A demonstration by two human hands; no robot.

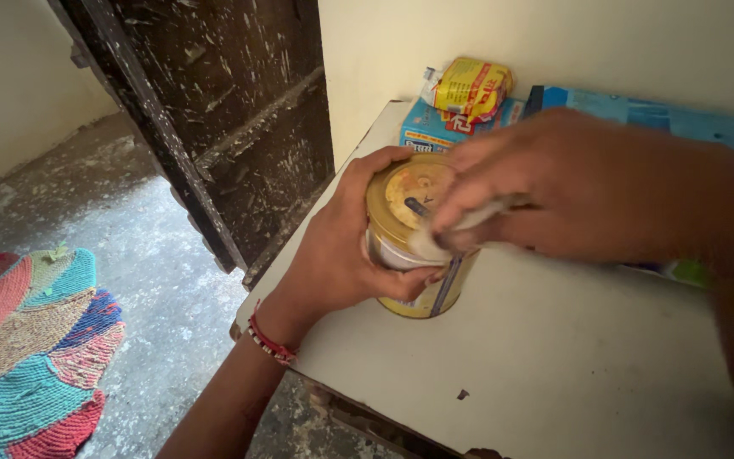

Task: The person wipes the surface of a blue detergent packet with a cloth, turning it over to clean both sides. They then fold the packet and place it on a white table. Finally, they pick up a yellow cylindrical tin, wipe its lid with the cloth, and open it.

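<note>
Tabletop (554, 357): flat, off-white, smooth, with a chipped and worn front edge and a small dark fleck on its surface. It stands against a pale wall beside a dark, scuffed wooden door (214, 110). Below lies a rough grey concrete floor (155, 280) carrying a round woven rug (27, 348) in red, teal and blue.

Round tin (414, 246): gold-coloured metal cylinder with a printed yellow lid, standing on the tabletop near its left edge.

Left hand (341, 246): fingers curled and pressed around the tin's side, holding it upright. A red beaded bracelet (269, 342) circles the wrist.

Right hand (571, 187): blurred by motion; fingers pressed together, pinching a small pale cloth (435, 238) against the lid.

Rear of tabletop: a blue carton (435, 127) with a crumpled yellow packet (471, 87) on top, and a long blue box (664, 115) along the wall.

Risk assessment: the tin stands close to the edge, so sideways pressure could push it off onto the concrete if the left grip slackens. A smooth metal wall may slip in the grip. The lid rim might snag the cloth.
</note>
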